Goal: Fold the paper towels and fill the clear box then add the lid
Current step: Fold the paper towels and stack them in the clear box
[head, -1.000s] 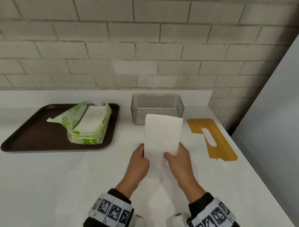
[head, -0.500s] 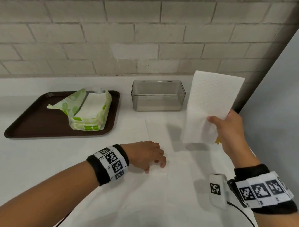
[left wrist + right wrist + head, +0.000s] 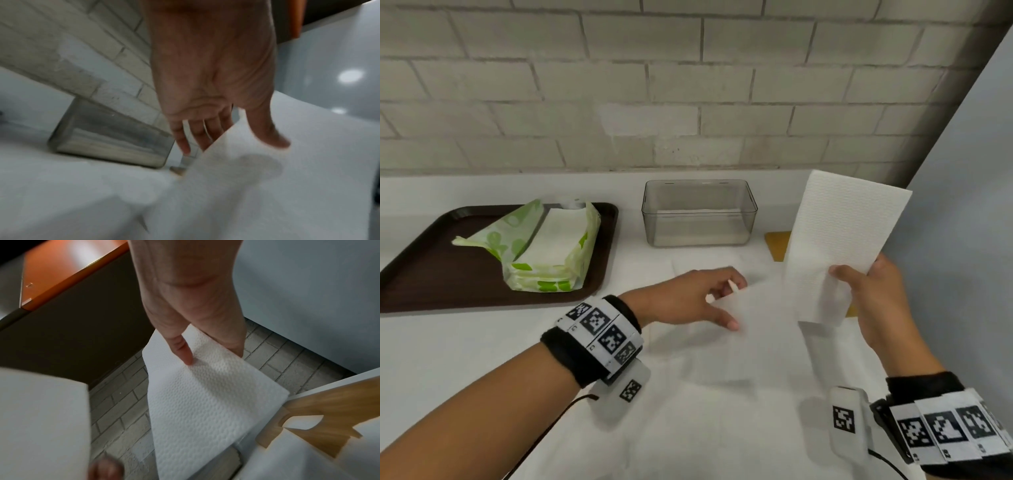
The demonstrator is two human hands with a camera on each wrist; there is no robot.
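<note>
While the right hand (image 3: 873,301) pinches a folded paper towel (image 3: 839,240) above the desk's (image 3: 482,359) right edge, the left hand (image 3: 688,301) lifts another sheet (image 3: 756,325) with its fingers (image 3: 180,138). Near the back edge stands the clear box (image 3: 698,212), beside the wooden lid (image 3: 329,402).

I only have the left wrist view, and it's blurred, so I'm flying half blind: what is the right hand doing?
Observer: The right hand pinches a paper towel, held up in the air right of the clear box.
Operator: Is the lid on?
Observer: No, the wooden lid lies on the table, partly behind that towel.
Operator: More towels?
Observer: An open green pack sits on the brown tray, left of the box.
</note>
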